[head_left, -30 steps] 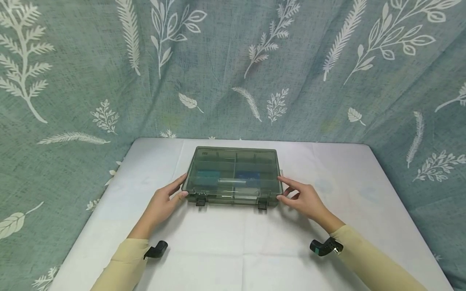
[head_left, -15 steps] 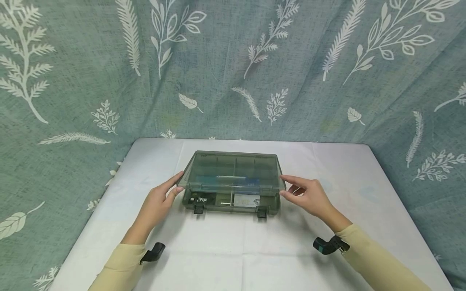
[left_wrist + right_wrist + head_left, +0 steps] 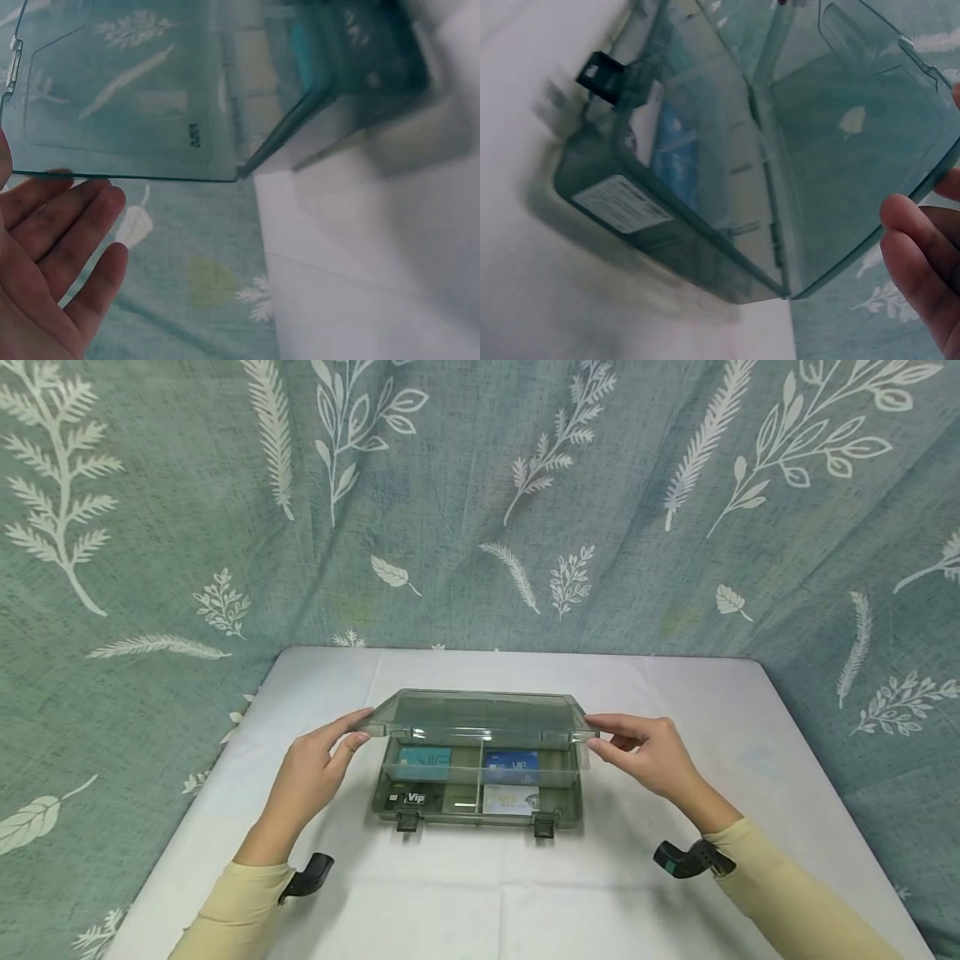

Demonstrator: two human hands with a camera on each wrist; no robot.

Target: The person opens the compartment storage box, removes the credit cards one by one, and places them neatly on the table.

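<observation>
Leaf-print curtain (image 3: 480,502) behind a white table (image 3: 675,877). Head view: a smoky plastic box (image 3: 477,806) sits mid-table, its lid (image 3: 480,720) raised partway. Left hand (image 3: 311,772) and right hand (image 3: 645,752) each pinch a front corner of the lid between thumb and fingers. 4 cards (image 3: 512,766) lie in the compartments. Left wrist view — fingers (image 3: 67,232) nearly straight under the lid edge (image 3: 127,177). Right wrist view — fingertips (image 3: 922,255) against the lid corner; 1 black latch (image 3: 600,75) hangs loose.
</observation>
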